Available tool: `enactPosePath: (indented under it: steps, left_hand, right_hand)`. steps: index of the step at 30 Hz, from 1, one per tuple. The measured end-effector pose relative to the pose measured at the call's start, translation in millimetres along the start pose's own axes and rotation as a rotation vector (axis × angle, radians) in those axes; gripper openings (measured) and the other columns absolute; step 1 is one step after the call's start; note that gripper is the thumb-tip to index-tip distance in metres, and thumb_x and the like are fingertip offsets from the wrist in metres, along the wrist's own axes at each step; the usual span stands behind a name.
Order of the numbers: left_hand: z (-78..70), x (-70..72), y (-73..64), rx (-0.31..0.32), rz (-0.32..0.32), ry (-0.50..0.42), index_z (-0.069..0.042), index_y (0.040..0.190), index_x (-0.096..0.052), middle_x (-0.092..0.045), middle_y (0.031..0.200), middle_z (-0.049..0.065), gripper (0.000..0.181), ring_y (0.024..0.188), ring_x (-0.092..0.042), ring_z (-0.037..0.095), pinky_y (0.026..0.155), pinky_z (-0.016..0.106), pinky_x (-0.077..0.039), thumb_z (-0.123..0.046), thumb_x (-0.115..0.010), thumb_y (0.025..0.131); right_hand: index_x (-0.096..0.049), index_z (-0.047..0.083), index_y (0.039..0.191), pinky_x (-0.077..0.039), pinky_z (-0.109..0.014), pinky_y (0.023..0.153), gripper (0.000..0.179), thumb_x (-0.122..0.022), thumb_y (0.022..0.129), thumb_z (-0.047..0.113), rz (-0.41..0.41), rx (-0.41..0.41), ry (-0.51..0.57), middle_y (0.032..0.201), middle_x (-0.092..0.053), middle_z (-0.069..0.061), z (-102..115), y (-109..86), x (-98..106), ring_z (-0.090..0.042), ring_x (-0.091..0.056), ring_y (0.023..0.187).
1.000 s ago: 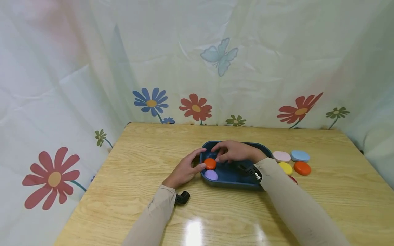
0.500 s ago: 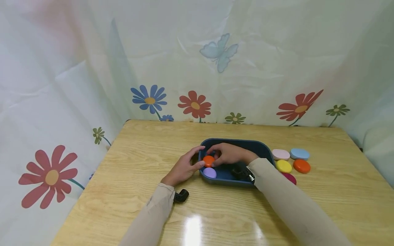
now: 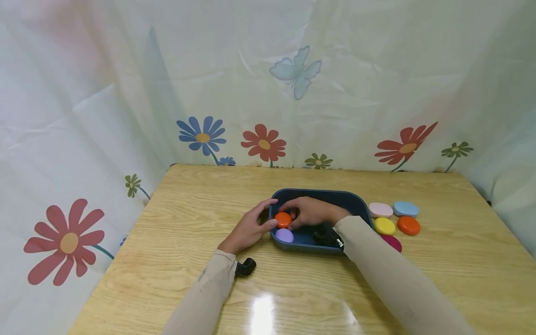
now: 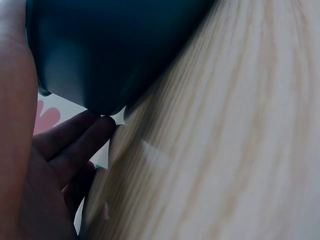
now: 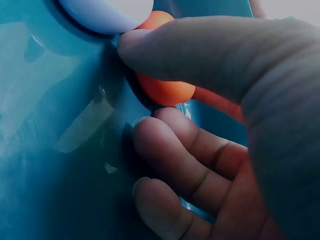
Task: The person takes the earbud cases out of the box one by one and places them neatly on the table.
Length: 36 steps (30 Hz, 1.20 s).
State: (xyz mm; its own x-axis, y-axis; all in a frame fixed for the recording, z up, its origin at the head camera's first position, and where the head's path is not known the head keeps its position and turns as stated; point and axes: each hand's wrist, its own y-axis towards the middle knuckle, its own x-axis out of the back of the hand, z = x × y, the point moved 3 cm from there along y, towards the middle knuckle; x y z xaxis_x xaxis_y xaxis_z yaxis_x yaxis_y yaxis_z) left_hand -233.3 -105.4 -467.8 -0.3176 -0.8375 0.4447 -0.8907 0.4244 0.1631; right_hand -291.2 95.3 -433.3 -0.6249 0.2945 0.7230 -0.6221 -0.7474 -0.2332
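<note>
A dark blue tray (image 3: 310,251) with rounded corners stands on the wooden table, holding an orange round disc (image 3: 283,219) and a lilac disc (image 3: 284,235) side by side at its left end. My left hand (image 3: 248,230) holds that end, thumb at the rim and fingers against the outer wall; in the left wrist view fingertips (image 4: 107,122) meet its lower edge. Inside the tray, my right hand (image 3: 311,211) pinches the orange disc between thumb and index finger. The right wrist view shows its thumb across the orange disc (image 5: 167,90), beside the lilac disc (image 5: 110,12).
Right of the tray lie a pink oval piece (image 3: 380,210), a light blue oval piece (image 3: 405,209), a yellow disc (image 3: 384,226), another orange disc (image 3: 408,225) and a dark red disc (image 3: 392,243). A flowered curtain (image 3: 343,107) hangs behind the table (image 3: 209,186).
My right hand has moved down and slightly left within the tray, and its thumb and index finger now close on the orange disc. The left hand keeps its place at the tray's end.
</note>
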Motion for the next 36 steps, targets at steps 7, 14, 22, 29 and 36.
enactPosePath:
  steps: [7,14,22,29,36]
  left_hand:
    - [-2.4,-0.6,0.4,-0.004,-0.009,-0.011,-0.036,0.15,-0.043,-0.053,0.141,-0.002,0.052,0.133,-0.044,0.014,0.116,0.042,-0.03,-0.03,-0.062,0.102]
    - [-1.5,-1.5,-1.9,0.016,-0.013,0.012,-0.037,0.149,-0.043,-0.052,0.142,-0.004,0.052,0.135,-0.042,0.012,0.117,0.042,-0.029,-0.032,-0.062,0.101]
    - [-3.1,-1.1,-1.7,0.025,0.0,0.004,-0.034,0.149,-0.043,-0.051,0.143,-0.003,0.052,0.136,-0.041,0.011,0.118,0.04,-0.027,-0.034,-0.062,0.101]
    - [-2.6,-0.5,-0.6,0.023,-0.005,0.008,-0.035,0.148,-0.044,-0.051,0.143,-0.002,0.05,0.135,-0.042,0.012,0.117,0.039,-0.028,-0.032,-0.062,0.102]
    - [-1.3,-0.7,-0.5,0.021,-0.015,0.021,-0.035,0.147,-0.045,-0.05,0.145,-0.001,0.049,0.134,-0.043,0.014,0.117,0.039,-0.029,-0.036,-0.062,0.101]
  right_hand:
    - [-0.065,0.012,0.128,-0.045,-0.031,0.07,0.048,-0.081,0.085,0.028,-0.037,0.015,-0.018,0.088,-0.06,0.001,0,-3.5,4,-0.017,-0.054,0.077]
    - [-0.064,0.01,0.124,-0.049,-0.034,0.075,0.046,-0.079,0.086,0.03,-0.036,0.022,0.027,0.093,-0.063,-0.001,3,-7.9,6,-0.018,-0.057,0.081]
    - [-0.063,0.008,0.122,-0.051,-0.036,0.085,0.045,-0.077,0.088,0.034,-0.075,-0.016,0.035,0.104,-0.065,0.0,8,-15.9,14,-0.019,-0.06,0.09]
    - [-0.061,0.006,0.127,-0.051,-0.041,0.09,0.05,-0.075,0.09,0.037,-0.138,-0.022,0.052,0.112,-0.065,-0.004,12,-31.0,28,-0.02,-0.061,0.096]
    - [-0.058,0.0,0.128,-0.051,-0.046,0.095,0.05,-0.073,0.093,0.031,-0.19,0.0,0.083,0.119,-0.068,-0.011,13,-47.7,38,-0.023,-0.065,0.102]
